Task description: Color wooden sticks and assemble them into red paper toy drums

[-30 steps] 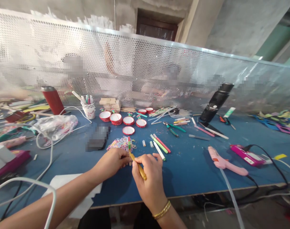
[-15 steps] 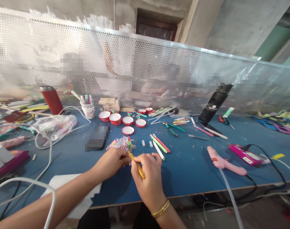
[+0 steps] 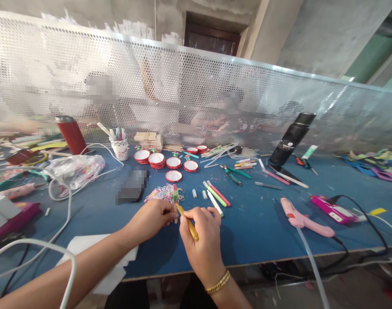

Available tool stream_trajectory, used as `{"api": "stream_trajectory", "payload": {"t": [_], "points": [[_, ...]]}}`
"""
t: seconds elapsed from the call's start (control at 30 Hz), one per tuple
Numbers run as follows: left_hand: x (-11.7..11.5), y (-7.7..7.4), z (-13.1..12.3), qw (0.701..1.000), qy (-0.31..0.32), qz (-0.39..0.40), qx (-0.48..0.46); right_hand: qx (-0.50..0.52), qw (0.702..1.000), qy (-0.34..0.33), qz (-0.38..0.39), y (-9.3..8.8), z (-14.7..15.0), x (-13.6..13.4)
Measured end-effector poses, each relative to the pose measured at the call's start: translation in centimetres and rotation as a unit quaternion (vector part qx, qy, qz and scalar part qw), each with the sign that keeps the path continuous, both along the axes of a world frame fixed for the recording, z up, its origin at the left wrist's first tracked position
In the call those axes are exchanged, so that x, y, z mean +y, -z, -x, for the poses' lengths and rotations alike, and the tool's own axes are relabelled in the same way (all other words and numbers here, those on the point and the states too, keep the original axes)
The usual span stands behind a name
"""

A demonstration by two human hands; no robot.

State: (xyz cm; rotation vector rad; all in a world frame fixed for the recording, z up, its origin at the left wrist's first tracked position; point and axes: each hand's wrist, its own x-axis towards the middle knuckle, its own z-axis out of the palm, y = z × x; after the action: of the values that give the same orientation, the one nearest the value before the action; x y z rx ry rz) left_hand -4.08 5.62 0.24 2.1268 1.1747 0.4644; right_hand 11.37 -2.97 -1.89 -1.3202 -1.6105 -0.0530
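My left hand (image 3: 157,214) pinches a thin wooden craft stick (image 3: 175,195) upright; its upper part is coloured red and green. In my right hand (image 3: 202,231) is a gold-yellow marker pen (image 3: 191,228), held like a pencil. The marker's tip points at the stick near my left fingertips; whether it touches, I cannot tell. Just beyond my left hand lies a pile of colourful rubber bands (image 3: 162,193). To the right of the pile are loose pen caps (image 3: 205,195) and green, red and white markers (image 3: 216,194).
Red-rimmed round dishes (image 3: 173,176) stand behind the rubber bands. A black phone (image 3: 133,186) lies left of them. Pliers (image 3: 231,174), a pink glue gun (image 3: 303,221) and a black bottle (image 3: 290,139) are on the right. White cables (image 3: 68,201) loop across the left, beside paper (image 3: 86,244). A perforated metal screen (image 3: 196,86) stands behind.
My right hand and the marker have shifted slightly to the right, so a little more of the stick's lower end shows. My left hand keeps its pinch on the stick.
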Motion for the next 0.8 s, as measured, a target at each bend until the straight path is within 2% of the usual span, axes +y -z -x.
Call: {"api": "stream_trajectory", "payload": {"t": [0.2, 0.4, 0.8], "points": [[-0.11, -0.15, -0.07, 1.0, -0.006, -0.001, 0.005, -0.014, 1.0, -0.005, 0.002, -0.11, 0.06, -0.03], [0.01, -0.17, -0.03, 1.0, 0.005, -0.003, 0.006, 0.004, 1.0, 0.028, 0.013, -0.12, 0.07, 0.03], [-0.17, -0.17, -0.02, 1.0, -0.012, -0.002, 0.005, -0.005, 1.0, -0.012, 0.002, -0.12, 0.16, -0.14]]}}
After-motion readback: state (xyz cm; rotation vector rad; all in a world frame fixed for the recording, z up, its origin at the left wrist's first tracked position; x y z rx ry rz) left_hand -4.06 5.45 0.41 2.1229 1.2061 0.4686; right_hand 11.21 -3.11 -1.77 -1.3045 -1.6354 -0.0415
